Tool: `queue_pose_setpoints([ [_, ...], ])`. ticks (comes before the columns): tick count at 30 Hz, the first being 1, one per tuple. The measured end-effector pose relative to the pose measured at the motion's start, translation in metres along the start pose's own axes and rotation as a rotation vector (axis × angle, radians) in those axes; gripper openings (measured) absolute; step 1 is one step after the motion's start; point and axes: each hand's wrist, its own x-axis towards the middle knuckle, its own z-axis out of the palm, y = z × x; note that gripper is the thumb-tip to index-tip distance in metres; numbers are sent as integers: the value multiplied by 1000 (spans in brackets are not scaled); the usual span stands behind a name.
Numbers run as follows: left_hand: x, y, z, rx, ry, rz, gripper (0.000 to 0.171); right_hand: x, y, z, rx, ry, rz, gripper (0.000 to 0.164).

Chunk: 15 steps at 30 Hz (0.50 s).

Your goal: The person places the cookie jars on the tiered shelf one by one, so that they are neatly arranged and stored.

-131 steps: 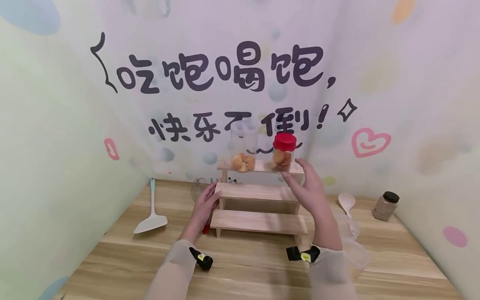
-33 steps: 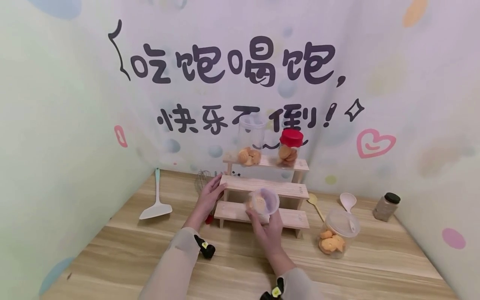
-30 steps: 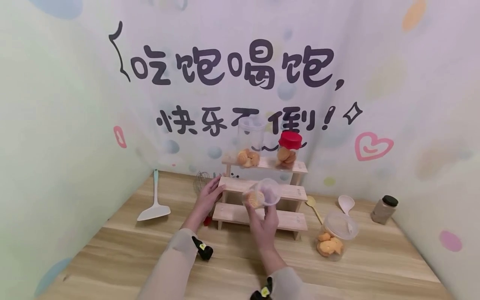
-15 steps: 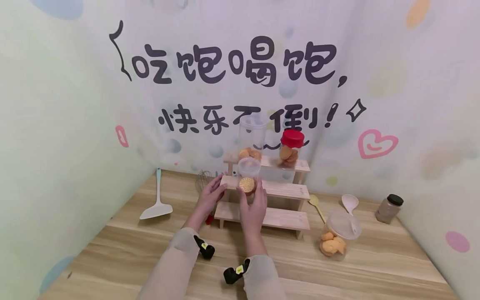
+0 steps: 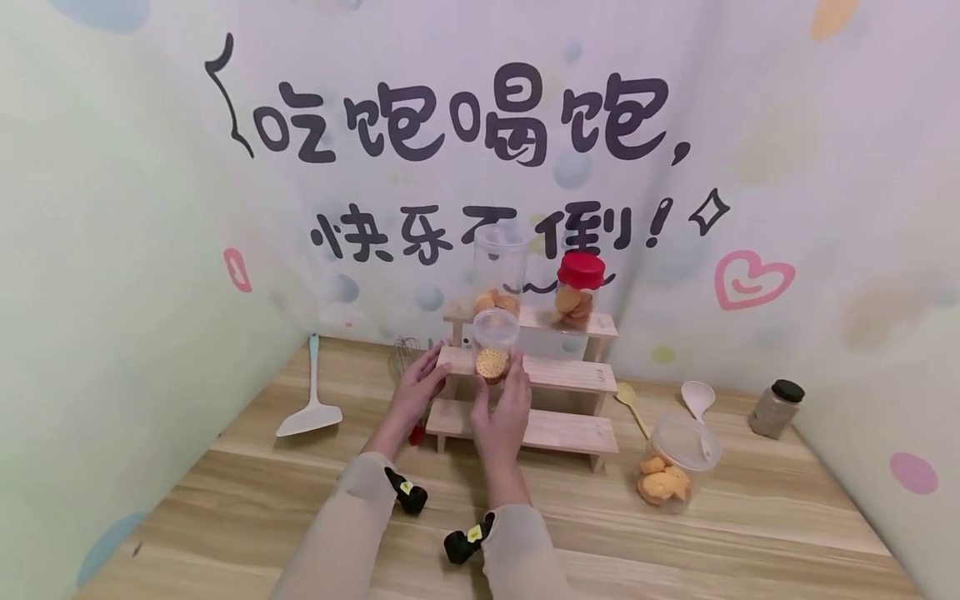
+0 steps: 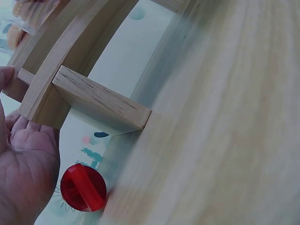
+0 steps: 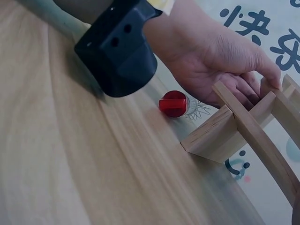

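Observation:
A three-tier wooden display rack (image 5: 570, 375) stands on the table. My left hand (image 5: 411, 392) grips the left end of its middle shelf, thumb on top and fingers below, as the right wrist view shows. My right hand (image 5: 501, 421) holds a small clear jar (image 5: 495, 333) with round biscuits by its lower part. This jar is upright at the left of the middle shelf, with a pale lid. Behind it on the top shelf are a tall clear jar (image 5: 501, 262) with biscuits and a red-lidded jar (image 5: 579, 292) of biscuits.
A whisk with a red handle (image 6: 83, 187) lies beside the rack's left end. Further left is a white spatula (image 5: 311, 412). On the right are a clear jar (image 5: 666, 483) of cookies, a yellow spoon (image 5: 632, 404), a white ladle (image 5: 699, 400) and a black-lidded jar (image 5: 777, 408).
My right hand, earlier open by the red-lidded jar, later held the small jar tilted before the rack, then brought it left and upright at the middle shelf. My left hand stays on the rack.

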Motion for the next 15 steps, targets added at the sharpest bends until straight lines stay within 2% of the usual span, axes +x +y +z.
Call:
queue_pose_setpoints([
  [15,0,-1,-3,7,-7,-5,64,1,2,4,-38,32,-10,73],
])
